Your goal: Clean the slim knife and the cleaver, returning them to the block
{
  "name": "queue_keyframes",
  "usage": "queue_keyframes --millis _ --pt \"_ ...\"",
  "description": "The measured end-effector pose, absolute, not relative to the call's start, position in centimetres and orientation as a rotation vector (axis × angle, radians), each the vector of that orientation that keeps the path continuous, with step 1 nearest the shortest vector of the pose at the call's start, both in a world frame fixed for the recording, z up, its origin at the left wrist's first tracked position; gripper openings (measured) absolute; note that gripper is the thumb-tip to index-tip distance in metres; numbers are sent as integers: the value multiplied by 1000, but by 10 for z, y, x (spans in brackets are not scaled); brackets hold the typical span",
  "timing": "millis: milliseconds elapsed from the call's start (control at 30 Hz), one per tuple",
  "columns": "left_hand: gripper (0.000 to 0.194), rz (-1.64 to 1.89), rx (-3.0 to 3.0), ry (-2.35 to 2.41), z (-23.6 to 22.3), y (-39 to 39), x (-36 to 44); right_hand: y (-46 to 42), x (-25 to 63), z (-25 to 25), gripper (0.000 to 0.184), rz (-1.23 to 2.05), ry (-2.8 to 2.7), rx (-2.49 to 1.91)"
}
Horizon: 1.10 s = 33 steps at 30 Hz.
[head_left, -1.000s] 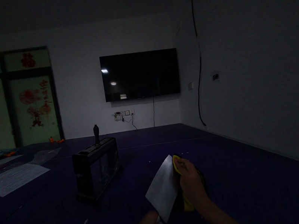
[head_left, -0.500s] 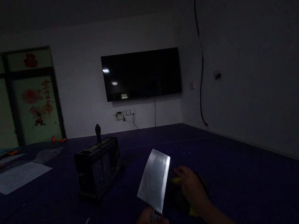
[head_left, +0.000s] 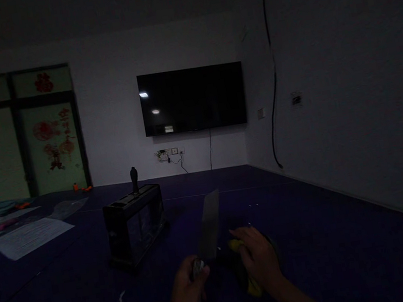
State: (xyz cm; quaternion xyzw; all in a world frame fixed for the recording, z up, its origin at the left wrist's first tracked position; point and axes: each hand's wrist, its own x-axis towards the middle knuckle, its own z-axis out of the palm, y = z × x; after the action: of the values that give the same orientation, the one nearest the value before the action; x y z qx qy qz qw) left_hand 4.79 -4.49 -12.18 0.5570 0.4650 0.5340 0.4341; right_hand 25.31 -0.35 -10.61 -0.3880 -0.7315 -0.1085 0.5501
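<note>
My left hand (head_left: 187, 288) is wrapped around the handle of a cleaver (head_left: 210, 223). The broad metal blade points up and away from me, turned so that it looks narrow and dull grey. To its right, my right hand (head_left: 258, 254) rests over a black-and-yellow object (head_left: 254, 288) on the dark blue tabletop (head_left: 319, 265), fingers bent around its top. Most of that object is hidden under the hand and in the dark, so I cannot tell its kind. Blade and object are apart.
A black frame-like device (head_left: 137, 227) with an upright knob handle stands left of the cleaver. Printed paper sheets (head_left: 31, 238) lie farther left. Small white scraps (head_left: 122, 297) dot the table. A wall runs along the right edge; a television (head_left: 193, 99) hangs at the back.
My left hand has turned the cleaver, so its blade face shows narrower and darker. My right hand has shifted slightly and now lies flatter over the black-and-yellow object. The view has moved a little.
</note>
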Motion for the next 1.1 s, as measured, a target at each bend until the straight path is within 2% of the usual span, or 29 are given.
queue_keyframes --millis 100,233,433,600,700,867,1100 --pt "43 1438 1490 1182 -118 -48 47 -13 247 -97 26 111 -1610 -908" --pt "37 1484 1559 1215 -109 -60 51 -17 238 -90 42 537 -1376 -907" --pt "42 1533 1482 1288 -106 -63 53 -14 230 -85 36 826 -1372 -829" --pt "53 1431 1343 1090 -110 -56 55 -15 227 -80 34 1078 -1241 -747" --pt "64 1221 1192 993 -116 -54 60 -17 225 -78 33 1169 -1178 -738" --pt "62 852 1068 835 -128 -53 65 -21 222 -75 36 1201 -1178 -756" --pt "63 839 1032 760 -134 -49 67 -18 224 -77 41 1088 -1291 -806"
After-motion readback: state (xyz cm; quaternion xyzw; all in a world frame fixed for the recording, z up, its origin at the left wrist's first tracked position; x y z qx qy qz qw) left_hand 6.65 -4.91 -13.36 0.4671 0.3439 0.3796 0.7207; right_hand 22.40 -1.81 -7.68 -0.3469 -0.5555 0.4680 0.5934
